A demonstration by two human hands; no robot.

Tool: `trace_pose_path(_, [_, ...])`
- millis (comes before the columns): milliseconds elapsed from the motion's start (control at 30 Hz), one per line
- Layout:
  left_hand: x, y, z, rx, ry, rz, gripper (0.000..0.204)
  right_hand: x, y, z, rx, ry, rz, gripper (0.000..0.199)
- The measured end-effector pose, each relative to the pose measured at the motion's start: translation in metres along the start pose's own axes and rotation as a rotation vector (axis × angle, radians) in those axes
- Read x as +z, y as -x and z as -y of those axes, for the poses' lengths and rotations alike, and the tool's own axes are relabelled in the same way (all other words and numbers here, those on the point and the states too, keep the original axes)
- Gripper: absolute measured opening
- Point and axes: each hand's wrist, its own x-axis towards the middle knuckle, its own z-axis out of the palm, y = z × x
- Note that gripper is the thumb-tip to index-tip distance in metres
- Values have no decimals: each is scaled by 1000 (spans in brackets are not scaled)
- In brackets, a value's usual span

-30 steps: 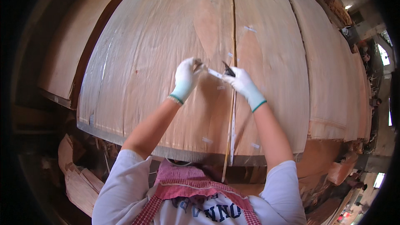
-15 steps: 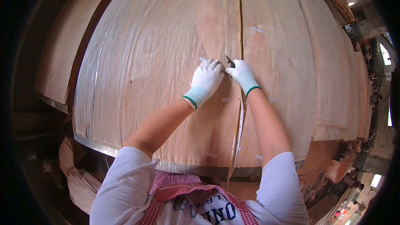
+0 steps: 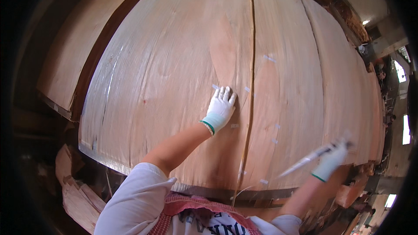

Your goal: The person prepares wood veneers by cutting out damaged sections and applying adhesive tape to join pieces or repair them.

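A large sheet of pale wood veneer [image 3: 165,69] lies in front of me. My left hand [image 3: 220,106], in a white glove with a green-edged cuff, rests on it with fingers stretched out. The fingertips lie at the lower tip of a pinkish, leaf-shaped patch [image 3: 223,52], beside a small tape piece [image 3: 215,87]. At the right, near the sheet's front edge, my gloved right hand [image 3: 333,159] is smeared by motion. It grips a dark hand tool [image 3: 324,150], too blurred to name exactly. A whitish strip [image 3: 300,164] trails from it down to the left.
A long, thin yellowish stick [image 3: 251,61] runs across the veneer from far to near. A second pinkish patch [image 3: 266,91] lies right of it, among several tape pieces. More veneer [image 3: 78,48] lies at the left. Torn veneer scraps [image 3: 78,198] hang at the lower left.
My right hand has swung away from the left hand, toward the right and nearer me, with the dark tool and whitish strip. My left hand now lies flatter. A tape piece shows beside the stick.
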Motion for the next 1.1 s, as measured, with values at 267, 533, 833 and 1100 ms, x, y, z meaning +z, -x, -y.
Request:
trace_pose_path(267, [-53,-131,62,-144,208,-320,18,81,-36,151,-663,545,153,33])
trace_pose_path(533, [-7,-259,186,-34,3,-455,17,355,-18,0,-480,744,992,13])
trace_pose_path(833, [15,-316,226,-123,209,-438,27,566,24,-94,-320,558,1308,15])
trace_pose_path(1100, [19,-330,224,-131,44,-287,45,658,45,-158,-247,979,1239,30])
